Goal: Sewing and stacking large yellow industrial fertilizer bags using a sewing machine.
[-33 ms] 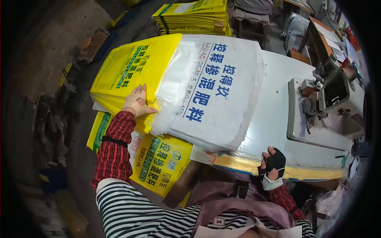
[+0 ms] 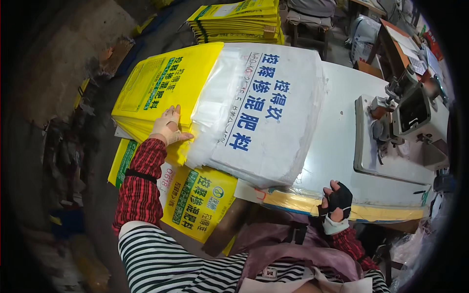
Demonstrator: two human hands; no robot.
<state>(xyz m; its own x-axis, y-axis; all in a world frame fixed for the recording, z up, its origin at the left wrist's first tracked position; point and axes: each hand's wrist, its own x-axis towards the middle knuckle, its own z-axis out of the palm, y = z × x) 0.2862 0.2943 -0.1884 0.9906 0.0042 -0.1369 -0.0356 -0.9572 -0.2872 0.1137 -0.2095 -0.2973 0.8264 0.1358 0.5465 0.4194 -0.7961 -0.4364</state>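
My left hand (image 2: pixel 169 128), in a pale fingerless glove, lies on the near edge of a stack of yellow printed sacks (image 2: pixel 146 83). Its fingers stretch over the top sack and its thumb points right. Clear plastic liners (image 2: pixel 217 93) stick out from the right side of these sacks, over a stack of white sacks with blue print (image 2: pixel 278 132). At the table's front edge is my right hand (image 2: pixel 337 200) in a black fingerless glove, palm partly up, fingers loosely bent and apart, with nothing visible in it.
A sewing machine (image 2: pixel 410 122) stands on the right of the white table (image 2: pixel 332 141). Yellow tape covers the table's front edge (image 2: pixel 293 201). More yellow sacks (image 2: pixel 195 205) lie below the stack, near my left forearm. A tied yellow bundle (image 2: pixel 237 24) and a padded stool (image 2: pixel 312 12) stand behind.
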